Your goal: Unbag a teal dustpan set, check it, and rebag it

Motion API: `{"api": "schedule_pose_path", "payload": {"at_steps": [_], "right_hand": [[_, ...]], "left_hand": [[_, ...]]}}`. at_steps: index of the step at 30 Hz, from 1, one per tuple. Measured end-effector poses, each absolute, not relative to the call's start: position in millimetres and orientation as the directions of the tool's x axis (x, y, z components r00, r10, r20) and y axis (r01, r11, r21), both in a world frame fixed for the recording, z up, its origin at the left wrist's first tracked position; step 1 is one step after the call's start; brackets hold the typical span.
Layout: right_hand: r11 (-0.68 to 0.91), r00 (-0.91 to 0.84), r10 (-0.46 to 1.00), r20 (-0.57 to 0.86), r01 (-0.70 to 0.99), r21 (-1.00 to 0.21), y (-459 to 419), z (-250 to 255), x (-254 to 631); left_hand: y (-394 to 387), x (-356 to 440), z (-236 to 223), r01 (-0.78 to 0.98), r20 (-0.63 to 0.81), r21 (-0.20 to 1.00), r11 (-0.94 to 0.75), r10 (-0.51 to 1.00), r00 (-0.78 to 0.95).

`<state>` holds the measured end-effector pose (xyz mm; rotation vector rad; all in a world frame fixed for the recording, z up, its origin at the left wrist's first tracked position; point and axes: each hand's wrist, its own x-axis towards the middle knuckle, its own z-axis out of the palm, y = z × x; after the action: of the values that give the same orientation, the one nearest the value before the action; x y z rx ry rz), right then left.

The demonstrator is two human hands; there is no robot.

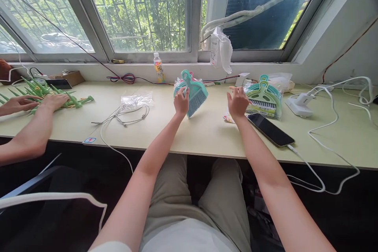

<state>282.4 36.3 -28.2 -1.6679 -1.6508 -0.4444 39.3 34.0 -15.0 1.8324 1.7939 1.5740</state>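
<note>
Left hand (181, 103): gripping teal brush (193, 87), bristles (197, 100) rightward | right hand (238, 104): loosely curled, beside packaged brush (262, 94)

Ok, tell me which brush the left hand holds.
The teal brush, tilted, in the left hand; the green brush sits apart to its right, near the right hand.

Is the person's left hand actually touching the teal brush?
Touching. The head view shows it plainly: the left hand grips the teal brush near its top and holds it at a tilt, bristles pointing down.
</note>
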Motion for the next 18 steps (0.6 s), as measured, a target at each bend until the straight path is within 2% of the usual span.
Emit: {"api": "schedule_pose_path", "payload": {"at_steps": [2, 4, 7, 9, 11, 14, 18], "right_hand": [[0.268, 0.004, 0.685, 0.728, 0.928, -0.258, 29.9, -25.2, 262.3], [0.390, -0.033, 0.664, 0.747, 0.868, -0.308, 25.3, -27.6, 240.0], [0.467, 0.031, 0.663, 0.748, 0.764, -0.445, 25.1, -36.4, 217.8], [0.509, 0.080, 0.670, 0.738, 0.674, -0.536, 29.0, -39.6, 215.6], [0.559, 0.091, 0.690, 0.718, 0.563, -0.609, 33.4, -37.6, 220.7], [0.629, -0.016, 0.739, 0.673, 0.375, -0.681, 34.9, -28.0, 230.4], [0.601, -0.213, 0.793, 0.570, 0.126, -0.789, 27.8, -15.7, 236.0]], "left_hand": [[19.5, 52.1, -13.8, 0.711, 0.590, 0.644, -0.283, 0.775, -0.226], [6.9, 65.1, -14.8, 0.768, 0.617, 0.539, -0.347, 0.783, -0.080], [-4.4, 79.8, -18.2, 0.798, 0.639, 0.390, -0.460, 0.759, 0.124], [-5.3, 84.0, -19.5, 0.795, 0.638, 0.373, -0.478, 0.755, 0.155], [-0.5, 82.8, -19.0, 0.775, 0.608, 0.425, -0.467, 0.782, 0.137], [17.0, 70.1, -16.2, 0.673, 0.593, 0.581, -0.458, 0.804, 0.035], [49.0, 36.9, -14.0, 0.437, 0.590, 0.788, -0.433, 0.732, -0.340]]}}
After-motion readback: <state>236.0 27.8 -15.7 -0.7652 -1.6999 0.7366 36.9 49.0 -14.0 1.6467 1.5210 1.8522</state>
